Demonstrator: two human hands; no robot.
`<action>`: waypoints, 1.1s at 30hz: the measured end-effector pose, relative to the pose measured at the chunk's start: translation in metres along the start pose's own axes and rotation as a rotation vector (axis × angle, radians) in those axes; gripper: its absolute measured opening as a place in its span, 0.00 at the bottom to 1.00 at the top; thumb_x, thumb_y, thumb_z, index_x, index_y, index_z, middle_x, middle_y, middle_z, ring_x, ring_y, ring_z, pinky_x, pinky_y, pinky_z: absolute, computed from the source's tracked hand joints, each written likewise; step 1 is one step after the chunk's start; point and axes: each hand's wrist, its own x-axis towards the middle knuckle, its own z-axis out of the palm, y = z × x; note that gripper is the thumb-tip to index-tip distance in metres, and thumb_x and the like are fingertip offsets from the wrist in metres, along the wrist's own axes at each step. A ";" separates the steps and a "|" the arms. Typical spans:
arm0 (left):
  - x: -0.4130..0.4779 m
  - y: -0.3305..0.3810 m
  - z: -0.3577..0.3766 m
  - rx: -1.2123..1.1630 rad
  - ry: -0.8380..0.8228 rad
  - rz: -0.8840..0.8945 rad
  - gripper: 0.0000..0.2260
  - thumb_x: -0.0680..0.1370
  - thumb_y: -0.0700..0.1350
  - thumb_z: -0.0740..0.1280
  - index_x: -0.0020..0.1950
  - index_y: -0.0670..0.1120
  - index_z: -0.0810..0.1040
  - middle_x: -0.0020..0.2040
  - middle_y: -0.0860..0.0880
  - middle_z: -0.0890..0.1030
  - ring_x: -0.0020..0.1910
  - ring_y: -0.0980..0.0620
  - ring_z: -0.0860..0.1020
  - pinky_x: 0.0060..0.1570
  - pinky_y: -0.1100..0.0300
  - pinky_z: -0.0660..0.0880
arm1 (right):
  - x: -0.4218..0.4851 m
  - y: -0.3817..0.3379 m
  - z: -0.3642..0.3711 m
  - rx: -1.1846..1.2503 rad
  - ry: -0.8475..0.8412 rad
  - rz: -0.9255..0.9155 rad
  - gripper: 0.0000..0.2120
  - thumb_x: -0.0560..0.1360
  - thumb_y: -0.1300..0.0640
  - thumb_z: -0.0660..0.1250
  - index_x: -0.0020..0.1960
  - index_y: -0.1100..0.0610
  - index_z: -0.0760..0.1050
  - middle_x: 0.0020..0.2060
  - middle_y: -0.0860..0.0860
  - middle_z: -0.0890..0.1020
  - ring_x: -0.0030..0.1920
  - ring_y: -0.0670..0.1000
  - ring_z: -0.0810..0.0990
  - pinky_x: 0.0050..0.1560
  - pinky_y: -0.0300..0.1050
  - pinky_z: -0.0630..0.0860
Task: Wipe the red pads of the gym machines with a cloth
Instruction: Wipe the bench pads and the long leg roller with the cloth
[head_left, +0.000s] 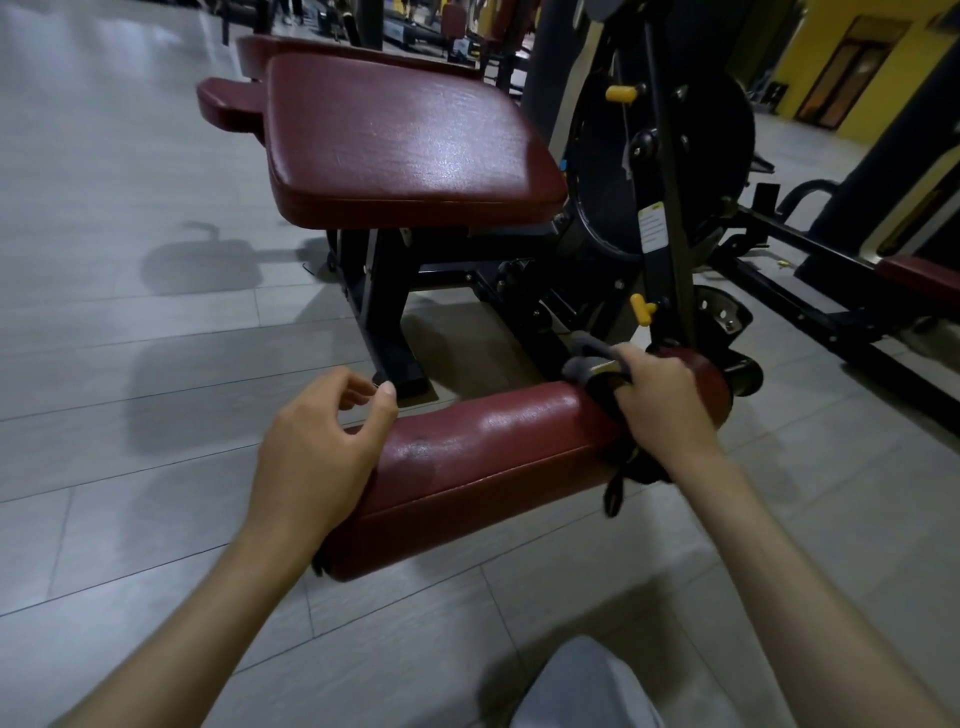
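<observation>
While the right grip (660, 400) curls tightly round a dark grey cloth (584, 364), it presses that cloth onto the top of the red roller pad (493, 457), close to the pad's right end where it joins the black machine frame (670, 234). A black strap (615, 493) hangs down below this hand, in front of the pad. The left grip (322, 452) is at the pad's left end, with its fingers loosely curled and thumb raised, holding nothing; whether the palm touches the pad cannot be told.

The roller pad lies low over the grey tiled floor (130, 338), and its shiny surface catches the light. Beyond it, higher up, is the wide red seat pad (405, 140) on black legs, with a smaller red pad (223, 101) jutting out at its far left. Two yellow knobs (621, 93) (642, 307) project from the frame beside a black disc (717, 156). Another red pad (919, 275) shows at the right edge. A knee in light trousers (576, 691) fills the bottom.
</observation>
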 end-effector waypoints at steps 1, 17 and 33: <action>0.000 0.000 0.000 0.007 0.000 0.001 0.24 0.78 0.69 0.55 0.54 0.53 0.79 0.51 0.55 0.81 0.51 0.54 0.79 0.49 0.55 0.78 | -0.009 -0.016 0.003 0.022 0.010 -0.044 0.10 0.80 0.59 0.66 0.61 0.53 0.77 0.41 0.56 0.84 0.43 0.60 0.83 0.43 0.54 0.80; -0.006 0.006 -0.006 -0.088 0.035 0.015 0.22 0.78 0.70 0.54 0.50 0.55 0.78 0.45 0.63 0.79 0.47 0.64 0.78 0.43 0.62 0.74 | 0.047 -0.098 0.020 -0.195 -0.362 0.016 0.16 0.75 0.50 0.68 0.60 0.55 0.81 0.52 0.56 0.82 0.54 0.61 0.80 0.47 0.49 0.72; -0.007 0.008 -0.002 -0.109 0.124 -0.038 0.17 0.81 0.65 0.56 0.47 0.54 0.76 0.43 0.62 0.77 0.47 0.59 0.77 0.42 0.64 0.71 | -0.057 -0.059 0.036 0.410 0.191 0.095 0.24 0.78 0.57 0.70 0.73 0.58 0.74 0.71 0.58 0.77 0.73 0.58 0.73 0.74 0.52 0.70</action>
